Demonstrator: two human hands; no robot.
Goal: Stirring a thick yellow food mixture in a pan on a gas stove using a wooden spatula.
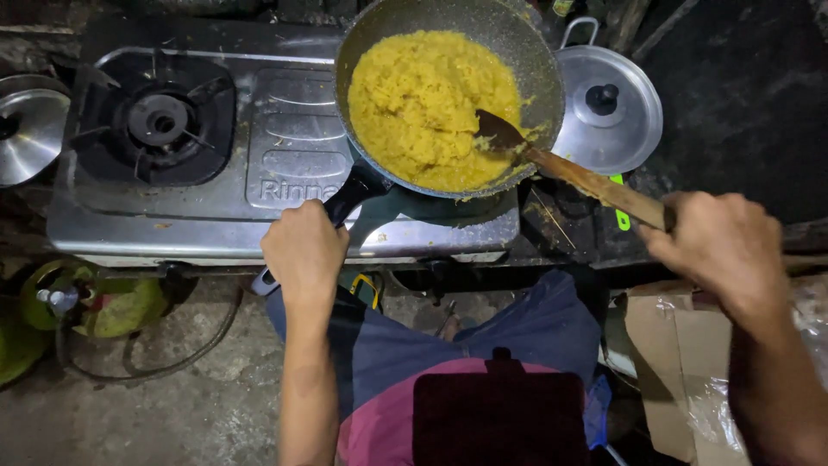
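A dark speckled frying pan [509, 34] sits on the right burner of a steel two-burner gas stove [285, 129], filled with yellow rice [423, 103]. My left hand [304, 248] grips the pan's black handle [355, 192] at the stove's front edge. My right hand [720, 242] holds a wooden spatula [586, 179] by its handle end. The spatula's blade rests in the rice at the pan's right side.
The left burner [159, 121] is bare. A steel lidded pot [608, 108] stands right of the pan, and another steel lid [30, 129] lies at the far left. A green gas cylinder [95, 302] with hose sits on the floor below; cardboard [681, 362] lies at lower right.
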